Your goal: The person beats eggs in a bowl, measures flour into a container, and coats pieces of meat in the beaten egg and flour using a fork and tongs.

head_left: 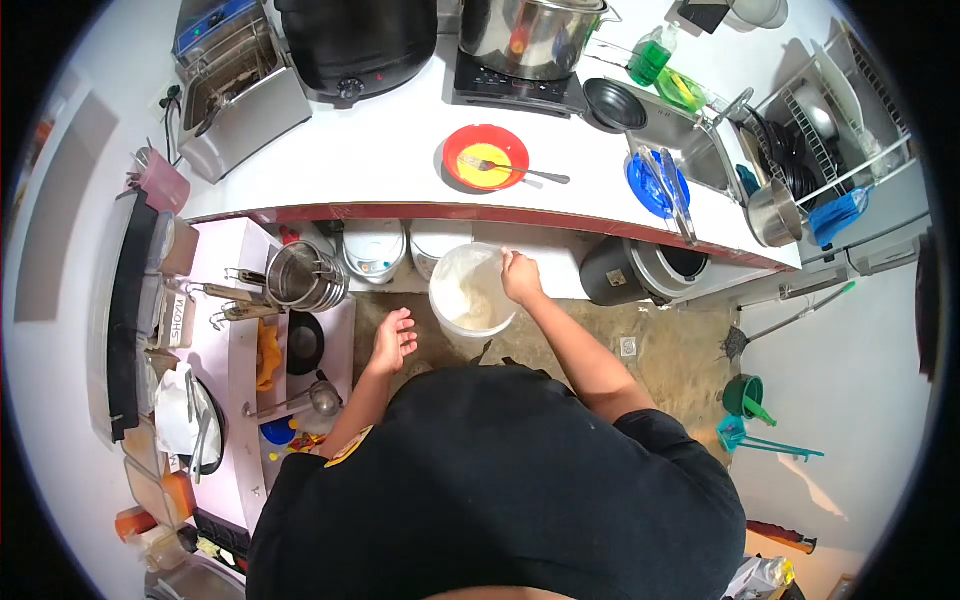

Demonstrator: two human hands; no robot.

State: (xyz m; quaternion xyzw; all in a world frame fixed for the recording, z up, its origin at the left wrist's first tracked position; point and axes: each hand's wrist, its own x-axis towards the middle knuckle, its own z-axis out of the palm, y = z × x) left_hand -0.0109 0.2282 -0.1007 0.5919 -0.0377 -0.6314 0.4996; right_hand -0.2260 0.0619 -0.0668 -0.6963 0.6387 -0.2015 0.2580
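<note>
My right hand (pixel 519 277) grips the rim of a white translucent bucket (pixel 442 302), which has some pale, powdery contents at its bottom. The bucket is tilted toward me below the counter's front edge. To the left of it, my left hand (pixel 394 341) is held in the air with its fingers apart and slightly curled, touching nothing. On the counter above stands a red bowl (pixel 456 144) with a yellow mixture and a fork (pixel 530 173) resting in it.
White lidded buckets (pixel 374 245) and a dark cooker (pixel 612 272) stand under the white counter (pixel 370 165). Strainers (pixel 298 275) hang over the left shelf's edge. A steel pot (pixel 530 45) sits on an induction hob (pixel 515 88). At right are a sink (pixel 700 150) and tongs on a blue plate (pixel 645 195).
</note>
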